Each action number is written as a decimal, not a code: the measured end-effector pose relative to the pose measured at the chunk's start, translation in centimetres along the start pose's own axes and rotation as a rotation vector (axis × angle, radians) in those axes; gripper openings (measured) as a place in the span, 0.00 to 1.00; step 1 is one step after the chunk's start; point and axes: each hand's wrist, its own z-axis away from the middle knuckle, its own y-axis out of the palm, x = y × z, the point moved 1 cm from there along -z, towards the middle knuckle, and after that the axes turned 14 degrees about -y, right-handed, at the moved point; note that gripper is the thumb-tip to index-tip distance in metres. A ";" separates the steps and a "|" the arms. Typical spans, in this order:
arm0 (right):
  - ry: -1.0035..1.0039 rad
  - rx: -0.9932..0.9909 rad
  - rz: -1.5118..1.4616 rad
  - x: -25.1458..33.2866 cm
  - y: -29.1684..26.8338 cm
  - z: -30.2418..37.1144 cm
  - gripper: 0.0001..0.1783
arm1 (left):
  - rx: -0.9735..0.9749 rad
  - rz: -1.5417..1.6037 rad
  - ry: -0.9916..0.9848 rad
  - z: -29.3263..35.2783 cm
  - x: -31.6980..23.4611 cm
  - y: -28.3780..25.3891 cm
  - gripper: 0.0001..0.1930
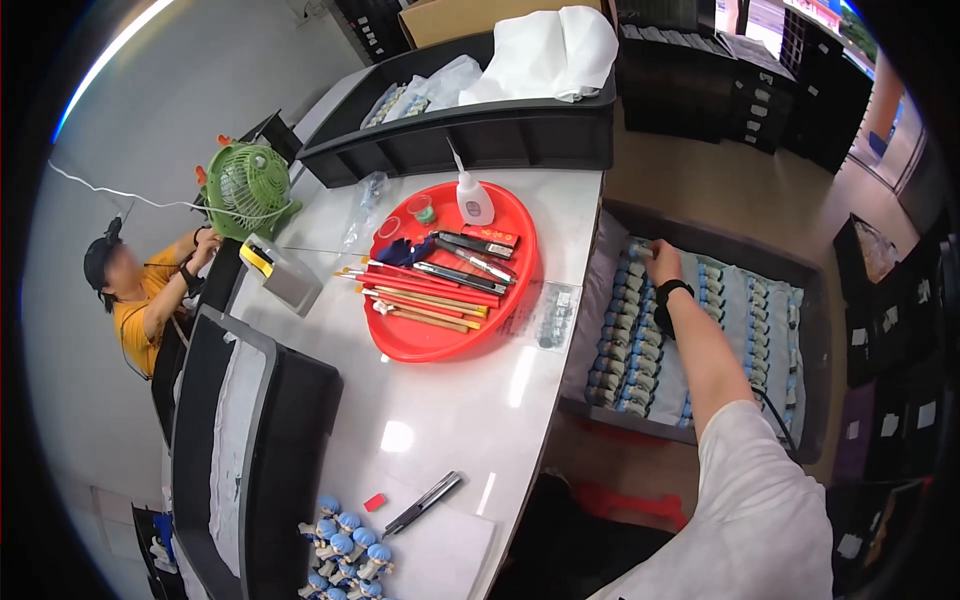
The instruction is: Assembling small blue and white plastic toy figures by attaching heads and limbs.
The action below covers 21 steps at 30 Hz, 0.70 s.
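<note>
My right hand (664,266) reaches down into a grey bin (745,225) on the right, at its far left corner. Its fingers are drawn together over the end of a row of small blue-and-white figurines (612,345); what they hold, if anything, is too small to make out. White cloth (738,325) lies between the rows. A black band (672,290) circles my right wrist. My left hand is not in view. On the table nearby sit several blue-haired figurines (345,545), a black utility knife (425,502) and a small red piece (375,502).
A round red tray (420,345) holds brushes, knives and a white squeeze bottle (474,200). Black bins stand at the table's back (480,150) and left (290,440). Across the table are a green fan (248,185) and a person in yellow (145,315). Dark crates (885,400) line the right.
</note>
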 end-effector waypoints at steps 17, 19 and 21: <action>-0.009 0.429 -0.131 -0.8 1.1 -0.9 0.23 | -0.026 -0.033 0.034 -0.3 0.1 0.2 0.08; -0.004 0.427 -0.127 -0.4 1.0 -0.9 0.23 | -0.057 -0.013 0.079 -0.5 -0.2 0.5 0.08; -0.016 0.403 -0.110 0.0 1.0 -0.8 0.24 | -0.056 -0.037 0.075 -0.4 0.7 0.6 0.08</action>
